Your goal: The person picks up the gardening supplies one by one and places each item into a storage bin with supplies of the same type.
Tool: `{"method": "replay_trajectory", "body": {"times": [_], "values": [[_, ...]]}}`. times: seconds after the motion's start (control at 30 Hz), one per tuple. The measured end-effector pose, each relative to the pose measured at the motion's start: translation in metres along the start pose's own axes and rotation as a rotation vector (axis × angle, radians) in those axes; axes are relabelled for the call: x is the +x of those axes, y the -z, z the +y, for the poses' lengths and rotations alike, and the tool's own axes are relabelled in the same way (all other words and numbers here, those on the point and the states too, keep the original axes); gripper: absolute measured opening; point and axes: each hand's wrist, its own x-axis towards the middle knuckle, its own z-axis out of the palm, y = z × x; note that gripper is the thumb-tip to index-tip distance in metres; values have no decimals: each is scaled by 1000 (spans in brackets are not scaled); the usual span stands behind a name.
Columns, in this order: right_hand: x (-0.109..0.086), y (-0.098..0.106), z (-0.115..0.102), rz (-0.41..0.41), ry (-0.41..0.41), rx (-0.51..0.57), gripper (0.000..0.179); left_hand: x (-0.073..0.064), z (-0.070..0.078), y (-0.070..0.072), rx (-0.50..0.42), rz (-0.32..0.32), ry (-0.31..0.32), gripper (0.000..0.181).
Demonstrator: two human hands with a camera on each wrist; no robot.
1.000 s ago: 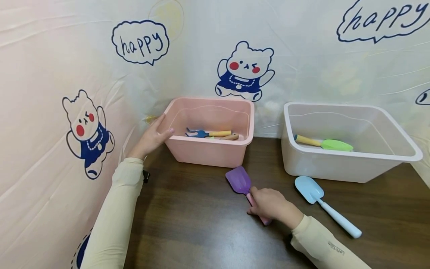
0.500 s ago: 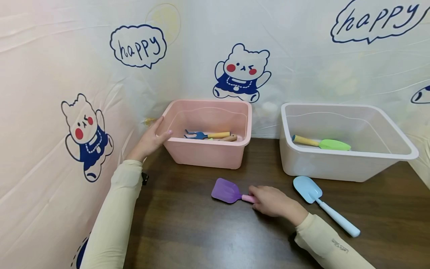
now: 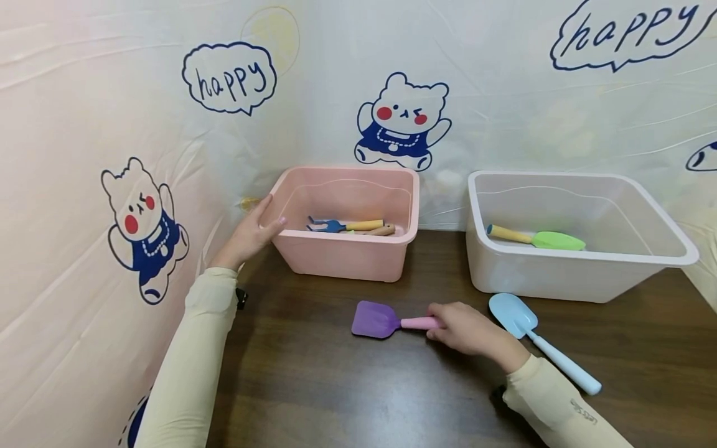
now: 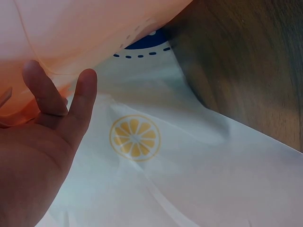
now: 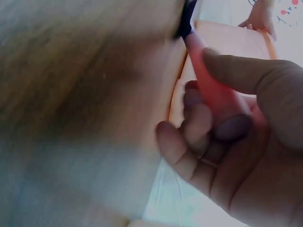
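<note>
My right hand (image 3: pixel 467 330) pinches the end of the pink handle of a small purple hand shovel (image 3: pixel 374 319). The shovel lies nearly level, its blade pointing left, low over or on the table; contact is unclear. Up close in the right wrist view, thumb and fingers wrap the pink handle (image 5: pixel 213 90). At the left corner of a pink bin (image 3: pixel 342 258) rests my left hand (image 3: pixel 246 233), thumb by the rim. Its visible fingers look fairly straight in the left wrist view. Inside that bin are a blue hand fork (image 3: pixel 330 225) with a yellow handle and a wooden-handled tool (image 3: pixel 383 230), partly hidden.
A white bin (image 3: pixel 538 274) stands at the right, holding a green trowel (image 3: pixel 557 241) with a yellow handle. A light blue trowel (image 3: pixel 560 358) lies on the brown table (image 3: pixel 313 386) in front of it. Printed cloth (image 3: pixel 313 81) hangs behind and at the left.
The purple shovel has turned so its blade points left instead of up and left. My right hand has shifted right toward the handle's end. The left hand stays at the pink bin.
</note>
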Motion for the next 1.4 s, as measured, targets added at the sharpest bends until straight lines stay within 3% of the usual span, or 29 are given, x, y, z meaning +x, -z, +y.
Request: {"method": "replay_trajectory", "body": {"times": [0.2, 0.43, 0.6, 0.93, 1.4], "values": [[0, 3, 6, 86, 16, 60, 16, 0, 2, -2, -10, 1, 1, 86], [1, 0, 7, 125, 50, 126, 13, -1, 1, -4, -53, 17, 24, 88], [4, -1, 8, 132, 55, 118, 11, -5, -2, -6, -95, 12, 53, 88], [9, -2, 4, 135, 36, 167, 11, -2, 0, 0, -96, 11, 20, 83], [10, 8, -4, 230, 140, 140, 16, -1, -1, 0, -73, 3, 19, 84]]}}
